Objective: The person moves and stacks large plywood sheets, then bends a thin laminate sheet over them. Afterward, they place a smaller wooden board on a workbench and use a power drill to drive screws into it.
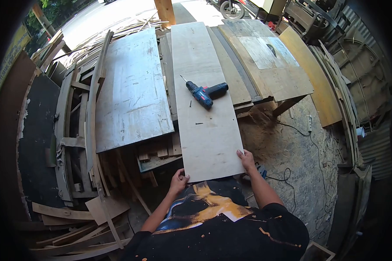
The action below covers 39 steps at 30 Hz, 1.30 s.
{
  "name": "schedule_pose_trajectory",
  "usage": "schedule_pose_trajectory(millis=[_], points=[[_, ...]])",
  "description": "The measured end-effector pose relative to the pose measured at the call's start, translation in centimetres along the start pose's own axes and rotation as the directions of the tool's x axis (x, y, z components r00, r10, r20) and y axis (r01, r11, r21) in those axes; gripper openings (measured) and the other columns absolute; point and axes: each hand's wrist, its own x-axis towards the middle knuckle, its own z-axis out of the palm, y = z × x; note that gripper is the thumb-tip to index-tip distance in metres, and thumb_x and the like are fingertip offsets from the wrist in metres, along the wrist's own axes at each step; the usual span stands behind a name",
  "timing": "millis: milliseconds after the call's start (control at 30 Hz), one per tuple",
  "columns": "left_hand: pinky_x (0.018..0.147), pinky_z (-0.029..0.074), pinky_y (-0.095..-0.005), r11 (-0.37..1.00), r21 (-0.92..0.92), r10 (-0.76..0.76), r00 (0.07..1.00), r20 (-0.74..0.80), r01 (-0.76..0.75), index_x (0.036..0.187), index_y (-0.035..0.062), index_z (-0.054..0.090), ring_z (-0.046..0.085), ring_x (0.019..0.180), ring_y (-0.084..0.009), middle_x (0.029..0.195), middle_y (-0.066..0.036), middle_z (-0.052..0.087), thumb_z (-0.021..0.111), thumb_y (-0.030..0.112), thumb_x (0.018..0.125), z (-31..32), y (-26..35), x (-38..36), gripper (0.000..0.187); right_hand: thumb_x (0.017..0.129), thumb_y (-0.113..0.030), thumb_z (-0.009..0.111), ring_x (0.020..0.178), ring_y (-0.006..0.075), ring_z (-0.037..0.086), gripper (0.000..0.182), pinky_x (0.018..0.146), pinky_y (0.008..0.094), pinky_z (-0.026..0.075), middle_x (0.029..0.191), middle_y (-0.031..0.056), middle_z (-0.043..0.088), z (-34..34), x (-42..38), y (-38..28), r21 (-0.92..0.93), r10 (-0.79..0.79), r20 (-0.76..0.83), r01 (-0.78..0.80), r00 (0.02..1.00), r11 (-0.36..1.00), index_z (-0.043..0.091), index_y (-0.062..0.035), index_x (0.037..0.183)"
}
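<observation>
A long pale plywood board (209, 145) lies lengthwise over the workbench, its near end reaching my shirt. My left hand (178, 180) grips the board's near left corner. At the right edge, close to the near end, my right hand (246, 160) holds the board with the thumb on top. On the board rests a blue and black cordless drill (202, 95), its bit pointing to the far left. Two dark screws lie nearer me, one screw (190, 104) just below the drill and another screw (199, 123) lower down.
A worn whitish panel (133, 91) covers the bench's left part. On the right, a circular saw blade (271, 49) pokes through a metal plate (287, 58). Scrap wood (69, 235) is piled at lower left. Cables and a power strip (309, 123) lie on the dusty floor.
</observation>
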Motion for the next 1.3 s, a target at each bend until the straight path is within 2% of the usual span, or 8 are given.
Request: schedule_pose_trajectory(millis=[467,567,833,933,1067,1200,1267,1300], points=[[0.057,0.044,-0.0291,0.971,0.228,0.051,0.996,0.068,-0.065,0.107,0.0037,0.035,0.053,0.063,-0.0123,0.07,-0.009,0.056,0.053,0.014,0.087,16.3,4.8,11.4,0.029,0.085,-0.03,0.059,0.071,0.0119,0.055,0.035,0.068,0.0278,0.044,0.083,0.0051,0.063,-15.8,15.4,-5.1,-0.119,0.076,0.074,-0.067,0.994,0.991,0.06,0.0009,0.101],[0.053,0.05,-0.0272,0.999,-0.012,-0.037,0.999,0.029,0.038,0.108,0.0036,0.034,0.057,0.067,-0.0149,0.074,-0.012,0.056,0.05,0.011,0.089,19.2,6.9,13.0,0.026,0.085,-0.031,0.058,0.072,0.0112,0.056,0.036,0.067,0.0261,0.045,0.085,0.0046,0.062,-17.6,17.5,-6.7,-0.195,0.027,0.109,-0.006,0.994,0.981,0.059,0.0009,0.102],[0.05,0.048,-0.0253,0.999,-0.036,-0.042,0.989,-0.14,0.037,0.109,0.0033,0.043,0.055,0.06,-0.0114,0.076,-0.007,0.058,0.055,0.017,0.087,19.7,8.1,15.7,0.029,0.086,-0.032,0.057,0.08,0.0143,0.057,0.042,0.074,0.0278,0.045,0.093,0.0076,0.063,-17.1,22.8,-7.9,-0.161,0.052,0.173,-0.024,0.983,0.987,0.056,0.0035,0.108],[0.052,0.048,-0.0265,0.999,0.029,-0.032,0.986,-0.162,0.037,0.108,0.0039,0.046,0.054,0.06,-0.0127,0.078,-0.007,0.058,0.049,0.026,0.09,19.7,7.3,15.8,0.028,0.088,-0.031,0.055,0.078,0.0131,0.057,0.039,0.073,0.0273,0.045,0.092,0.0061,0.062,-17.0,23.0,-7.5,-0.09,0.024,0.192,-0.006,0.981,0.996,0.056,0.0028,0.107],[0.057,0.048,-0.0283,0.954,-0.256,-0.21,0.955,-0.211,0.154,0.113,0.0069,0.048,0.055,0.062,-0.0149,0.08,-0.007,0.056,0.026,0.043,0.095,19.9,5.6,15.0,0.046,0.086,-0.034,0.057,0.081,0.0138,0.057,0.042,0.074,0.0288,0.045,0.093,0.009,0.062,-17.5,23.1,-8.1,-0.167,0.058,0.249,-0.016,0.967,0.986,0.055,0.0027,0.107],[0.055,0.049,-0.0308,0.915,-0.025,-0.4,0.901,-0.169,0.402,0.107,0.0079,0.051,0.056,0.061,-0.0163,0.077,-0.007,0.058,0.029,0.039,0.095,16.9,-3.1,15.6,0.04,0.08,-0.045,0.058,0.103,0.0346,0.054,0.05,0.083,0.0406,0.043,0.109,0.0219,0.057,-18.3,20.8,-10.9,-0.519,0.033,0.034,-0.01,0.999,0.855,0.05,-0.0056,0.111],[0.059,0.046,-0.0303,0.786,0.61,0.057,0.995,0.085,-0.097,0.087,0.0039,0.059,0.059,0.068,-0.0175,0.079,-0.009,0.061,0.036,0.035,0.094,12.4,-8.7,16.3,0.04,0.081,-0.045,0.057,0.104,0.0349,0.053,0.051,0.087,0.0404,0.042,0.11,0.0211,0.057,-19.3,17.4,-13.4,-0.379,0.042,-0.126,-0.087,0.991,0.921,0.051,-0.0051,0.111],[0.059,0.045,-0.0275,0.846,0.531,-0.103,0.989,0.102,0.033,0.08,0.004,0.061,0.058,0.068,-0.0145,0.078,-0.008,0.061,0.04,0.031,0.093,11.4,-8.6,16.3,0.037,0.081,-0.045,0.057,0.104,0.0337,0.053,0.05,0.087,0.0404,0.042,0.109,0.0195,0.057,-19.6,17.6,-11.0,-0.293,-0.046,-0.211,-0.018,0.976,0.956,0.051,-0.0054,0.111]])
